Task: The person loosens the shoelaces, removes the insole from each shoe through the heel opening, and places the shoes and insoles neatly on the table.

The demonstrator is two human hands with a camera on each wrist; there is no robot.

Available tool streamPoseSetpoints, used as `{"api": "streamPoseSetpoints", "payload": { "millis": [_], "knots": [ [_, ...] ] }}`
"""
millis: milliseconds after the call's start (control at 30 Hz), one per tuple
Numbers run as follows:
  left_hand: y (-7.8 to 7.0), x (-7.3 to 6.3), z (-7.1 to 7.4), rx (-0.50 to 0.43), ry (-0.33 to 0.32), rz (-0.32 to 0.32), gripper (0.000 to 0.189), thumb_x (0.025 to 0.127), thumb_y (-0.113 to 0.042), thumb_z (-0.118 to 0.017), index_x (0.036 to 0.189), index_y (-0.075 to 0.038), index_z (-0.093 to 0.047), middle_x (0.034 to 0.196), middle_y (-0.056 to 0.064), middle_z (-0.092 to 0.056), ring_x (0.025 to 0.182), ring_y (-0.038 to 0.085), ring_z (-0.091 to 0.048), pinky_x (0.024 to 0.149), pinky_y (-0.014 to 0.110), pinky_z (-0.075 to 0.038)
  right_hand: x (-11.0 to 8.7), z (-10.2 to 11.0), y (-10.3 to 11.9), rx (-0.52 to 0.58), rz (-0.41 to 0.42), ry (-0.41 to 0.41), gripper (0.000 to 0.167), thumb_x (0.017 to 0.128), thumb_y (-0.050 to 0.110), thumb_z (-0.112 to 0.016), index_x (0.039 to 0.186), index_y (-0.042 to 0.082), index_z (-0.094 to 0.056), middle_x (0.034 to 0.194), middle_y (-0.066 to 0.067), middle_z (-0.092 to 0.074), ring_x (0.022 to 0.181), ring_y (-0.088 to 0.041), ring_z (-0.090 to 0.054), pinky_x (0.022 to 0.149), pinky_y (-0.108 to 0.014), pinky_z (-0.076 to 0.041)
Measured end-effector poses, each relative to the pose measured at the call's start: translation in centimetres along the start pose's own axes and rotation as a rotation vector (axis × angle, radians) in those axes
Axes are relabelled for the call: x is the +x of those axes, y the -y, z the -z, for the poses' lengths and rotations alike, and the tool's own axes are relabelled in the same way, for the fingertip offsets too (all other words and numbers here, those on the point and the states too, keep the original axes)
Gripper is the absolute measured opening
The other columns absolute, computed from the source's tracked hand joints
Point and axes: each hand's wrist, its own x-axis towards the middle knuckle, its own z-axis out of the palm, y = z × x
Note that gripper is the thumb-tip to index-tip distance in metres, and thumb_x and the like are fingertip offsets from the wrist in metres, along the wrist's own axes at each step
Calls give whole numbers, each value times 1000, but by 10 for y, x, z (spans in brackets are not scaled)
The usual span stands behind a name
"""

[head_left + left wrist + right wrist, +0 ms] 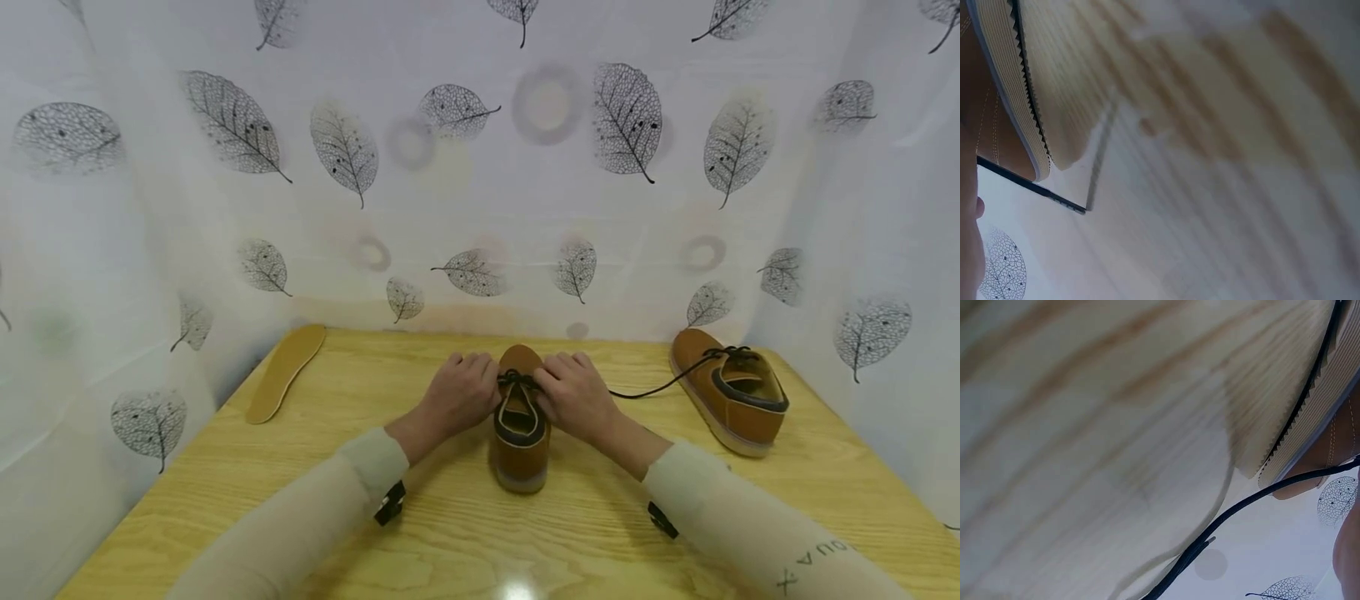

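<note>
At the middle of the wooden desk point(450, 542), toe to the far side and heel to the near side, a brown lace-up shoe point(521, 462) stands upright between two bare hands. The left hand point(461, 390) has its fingers curled and closed on one end of the black shoelace point(517, 379), whose tip point(1079, 208) sticks out beyond them in the left wrist view; the right hand point(576, 393) appears clamped on the other side of the lace, though its fingertips are hidden. The lacing seems well along: the lace crosses above the shoe's opening in what looks like a knot or bow, drawn out to both sides. Tightening it would seem to be what is left; whether the knot is complete cannot be made out. On the right, well apart, a matching shoe point(750, 427) has its lace seemingly tied in a bow, so that one looks done. A long dark strand point(637, 397) runs between the right hand and that shoe; which lace it belongs to is unclear. At the far left lies a tan insole point(285, 375), apart from both shoes
</note>
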Motion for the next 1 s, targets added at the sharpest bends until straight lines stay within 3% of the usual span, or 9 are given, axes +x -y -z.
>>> {"api": "streamPoseSetpoints", "payload": {
  "millis": [167, 367, 533, 733, 867, 1000],
  "knots": [
    [2, 0, 2, -32, 18, 11, 15, 88, -23, -53, 87, -11, -62, 80, 3, -62, 69, 19, -61, 58, 33, -45, -1, 0, 0, 0, -51, 38, 9, 83, 11, -57, 89, 9, -62, 84, -5, -57, 74, -24, -52, 67, -38, -36],
    [3, -3, 2, -77, -75, 6, 11, 78, -23, -57, 78, -12, -57, 74, 1, -61, 64, 18, -59, 55, 31, -42, -5, 0, 0, -4, -91, 50, 7, 78, 13, -60, 81, 10, -55, 78, -4, -53, 70, -23, -48, 65, -37, -35],
    [2, -5, 4, -96, -103, 25, 9, 75, -22, -56, 74, -13, -54, 68, 0, -56, 58, 16, -55, 52, 30, -40, -9, 1, -2, -9, -134, 86, 15, 84, 20, -56, 74, 12, -49, 72, -1, -48, 67, -22, -43, 65, -37, -34],
    [-2, -5, 6, -113, -63, 90, 11, 73, -22, -61, 76, -13, -56, 67, -1, -55, 56, 16, -56, 51, 30, -39, -10, 1, -1, -18, -77, 39, 25, 85, 19, -53, 62, 14, -45, 58, 2, -42, 56, -19, -41, 56, -32, -32],
    [-4, -5, 7, -98, -32, 122, 12, 74, -23, -61, 79, -12, -58, 68, 0, -57, 56, 16, -57, 51, 30, -38, -10, 1, -2, -20, -39, 10, 26, 80, 15, -59, 58, 14, -45, 53, 3, -41, 50, -15, -39, 50, -31, -34],
    [-6, -6, 6, -92, -13, 137, 11, 74, -23, -60, 77, -13, -56, 66, -1, -53, 54, 15, -55, 49, 29, -37, -11, 4, -2, -25, -54, 39, 31, 76, 12, -69, 57, 15, -44, 50, 5, -40, 46, -10, -35, 45, -29, -36]
  ]
}}
